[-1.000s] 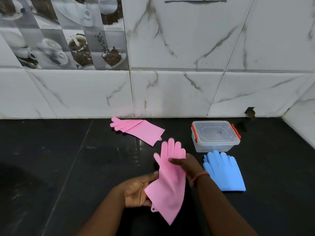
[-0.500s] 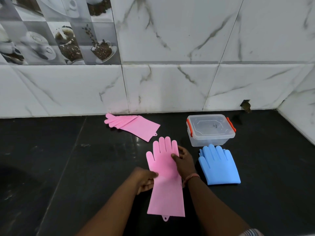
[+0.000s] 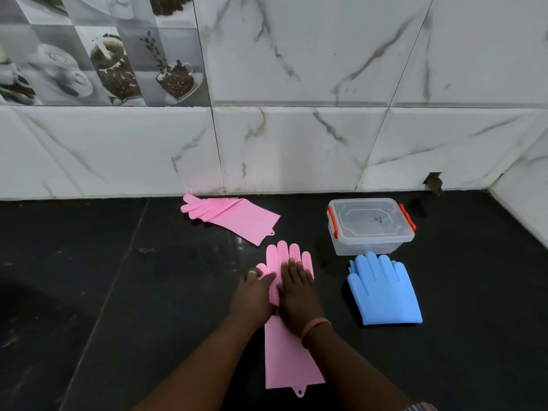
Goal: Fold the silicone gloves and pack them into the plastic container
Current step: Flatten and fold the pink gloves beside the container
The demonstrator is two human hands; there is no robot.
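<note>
Having slid up from the cuff, both hands (image 3: pixel 278 295) are pressing flat, side by side, on the pink glove (image 3: pixel 292 355), whose long axis is running vertically at lower centre.

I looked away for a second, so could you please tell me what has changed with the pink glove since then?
The near pink glove, held up crumpled a second ago, now lies flat; the left hand and right hand press its palm. The far pink glove, blue gloves and container stayed put.

Soft even light, glossy countertop (image 3: pixel 148 292) glare, wide-angle bowing
</note>
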